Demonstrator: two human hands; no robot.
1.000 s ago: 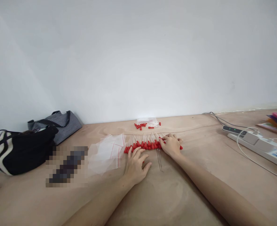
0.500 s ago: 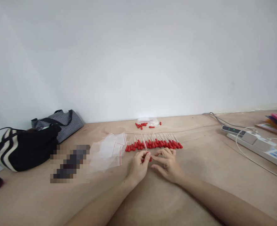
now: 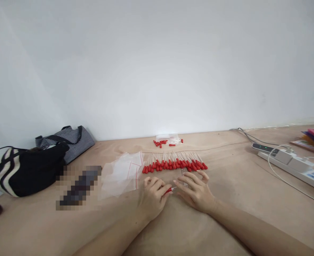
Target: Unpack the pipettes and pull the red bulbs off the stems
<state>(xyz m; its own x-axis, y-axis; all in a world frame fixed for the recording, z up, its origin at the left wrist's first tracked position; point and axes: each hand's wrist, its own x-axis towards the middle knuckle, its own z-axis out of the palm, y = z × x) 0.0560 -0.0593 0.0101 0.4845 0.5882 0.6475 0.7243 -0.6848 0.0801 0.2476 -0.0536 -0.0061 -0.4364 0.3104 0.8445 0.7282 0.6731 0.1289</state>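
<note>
My left hand is closed, its thumb and index finger around the red bulb of a dropper. A short length of the dropper's clear tube points right, towards my right hand. The right fingers are stretched out and spread, low over the table, close to the tube tip. A clear see-through piece shows beside and under these fingers; I cannot tell what it is. Just beyond both hands lies a row of red-bulbed droppers, bulbs towards me and pale tubes pointing away.
Clear zip bags lie overlapped left of the row. Loose red bulbs and a plastic bag are near the wall. Black and striped bags stand at left, by a blurred-out item. A power strip with cables is at right.
The dropper in my left hand has swung from pointing away to pointing right. My left hand has turned and come slightly nearer; my right hand has shifted right, and the clear piece now shows there.
</note>
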